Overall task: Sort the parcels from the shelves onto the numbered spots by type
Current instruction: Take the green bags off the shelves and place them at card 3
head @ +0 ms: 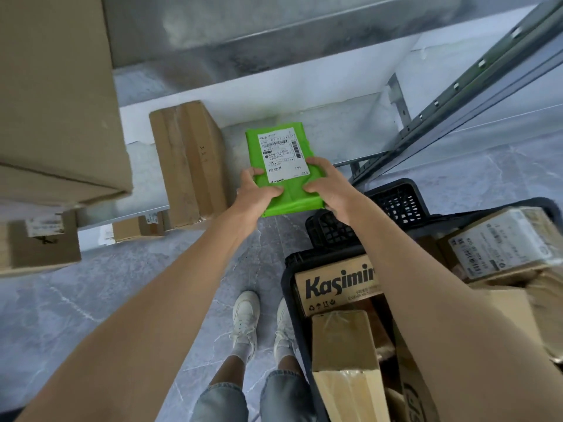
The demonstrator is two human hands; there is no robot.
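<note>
Bare shelf (335, 129) right of tall box (189, 166), crate (393, 202) below-right

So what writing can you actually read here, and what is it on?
"Kasimir": brown carton in the black crate.
"棕色M" and "1件": white label on the green parcel held by both hands.
Barcode digits there: too small.
Label on the taped box: blurred.
Shelf box scribbles: illegible.

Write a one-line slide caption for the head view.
Both hands, left and right, hold a green parcel beside a black crate of boxes.
</note>
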